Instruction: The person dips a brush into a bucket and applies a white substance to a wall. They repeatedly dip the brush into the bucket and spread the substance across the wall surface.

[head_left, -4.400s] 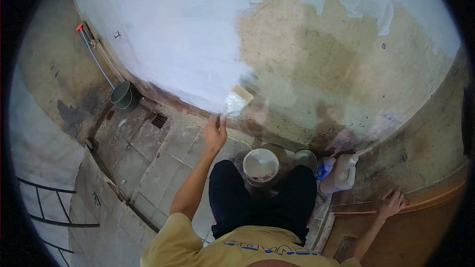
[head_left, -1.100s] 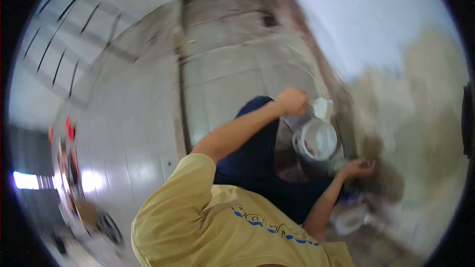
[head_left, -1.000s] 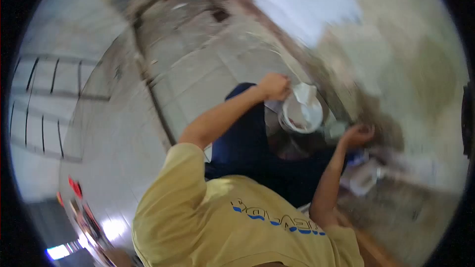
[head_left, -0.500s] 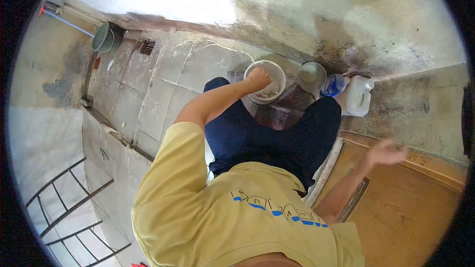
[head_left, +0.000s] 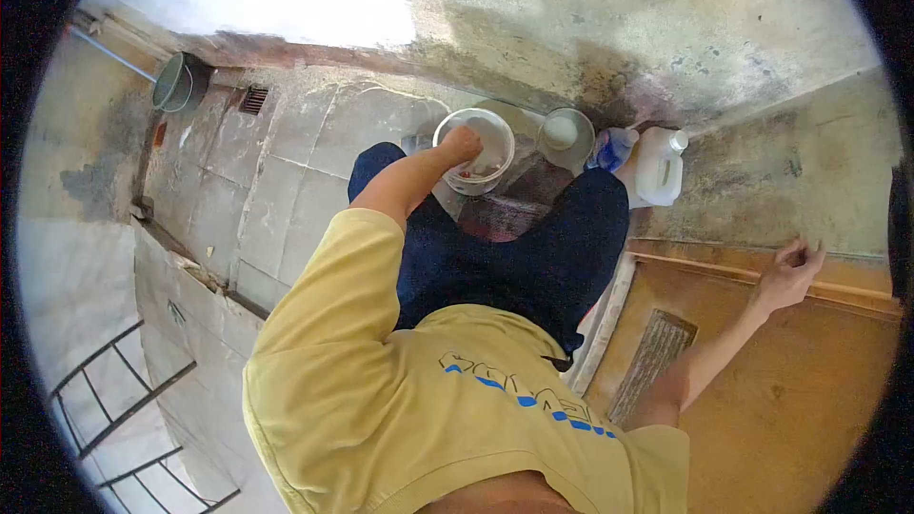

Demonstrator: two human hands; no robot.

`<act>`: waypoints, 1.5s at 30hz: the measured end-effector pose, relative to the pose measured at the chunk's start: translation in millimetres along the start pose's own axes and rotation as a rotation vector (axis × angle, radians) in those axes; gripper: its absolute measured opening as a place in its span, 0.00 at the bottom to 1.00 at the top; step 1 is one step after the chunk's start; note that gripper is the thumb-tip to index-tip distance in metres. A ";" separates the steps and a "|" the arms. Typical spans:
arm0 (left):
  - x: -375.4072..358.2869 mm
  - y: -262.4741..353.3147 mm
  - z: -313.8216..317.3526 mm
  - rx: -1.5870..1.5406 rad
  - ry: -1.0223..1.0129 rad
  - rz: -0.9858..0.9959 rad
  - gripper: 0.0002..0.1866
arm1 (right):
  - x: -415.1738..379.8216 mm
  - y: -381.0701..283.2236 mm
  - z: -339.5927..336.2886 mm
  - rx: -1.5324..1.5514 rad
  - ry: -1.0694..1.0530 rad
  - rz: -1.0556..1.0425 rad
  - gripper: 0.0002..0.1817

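My left hand [head_left: 464, 144] is closed in a fist over the mouth of a white bucket [head_left: 510, 147], which stands on the floor in front of my knees. What the fist holds, if anything, I cannot tell. Small reddish and pale bits show low inside the bucket. Far out to the right, my right hand [head_left: 790, 274] has its fingers bent and apart with nothing in them. It overlaps the edge of an orange-brown wooden panel [head_left: 752, 390] beside the wall.
Right of the bucket stand a grey pail [head_left: 583, 147] with a white item inside, a blue-labelled bottle [head_left: 611, 148] and a white jug [head_left: 657, 169]. A dark bucket [head_left: 181, 84] sits far left near a floor drain [head_left: 253, 100]. Black metal bars [head_left: 124, 362] are lower left.
My right hand has swung outward to the right, toward the panel's far edge. My left hand stays at the bucket. The whole view has shifted slightly.
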State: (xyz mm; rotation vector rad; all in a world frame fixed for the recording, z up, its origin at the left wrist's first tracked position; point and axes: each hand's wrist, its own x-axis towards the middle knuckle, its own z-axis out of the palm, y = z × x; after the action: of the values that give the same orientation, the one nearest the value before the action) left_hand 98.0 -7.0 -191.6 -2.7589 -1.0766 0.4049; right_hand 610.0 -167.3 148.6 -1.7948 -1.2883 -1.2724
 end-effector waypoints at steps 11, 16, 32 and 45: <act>-38.6 -15.6 -35.9 -0.028 -0.011 -0.048 0.09 | -4.3 37.3 34.5 -0.160 0.413 -0.094 0.09; -38.1 -20.5 -42.3 0.027 0.005 -0.040 0.09 | -5.0 30.2 37.0 -0.179 0.440 -0.031 0.08; -7.3 -5.0 6.7 -0.114 -0.151 -0.069 0.08 | -14.2 53.3 35.8 -0.085 0.321 -0.267 0.09; -14.5 -7.7 -32.0 -0.168 -0.059 -0.137 0.11 | -39.7 47.0 42.1 -0.117 0.264 -0.238 0.18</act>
State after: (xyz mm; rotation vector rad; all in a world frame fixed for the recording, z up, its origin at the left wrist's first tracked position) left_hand 92.6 -12.6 -156.5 -2.8085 -1.3644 0.3970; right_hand 665.8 -163.2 99.4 -1.5185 -1.3268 -1.6837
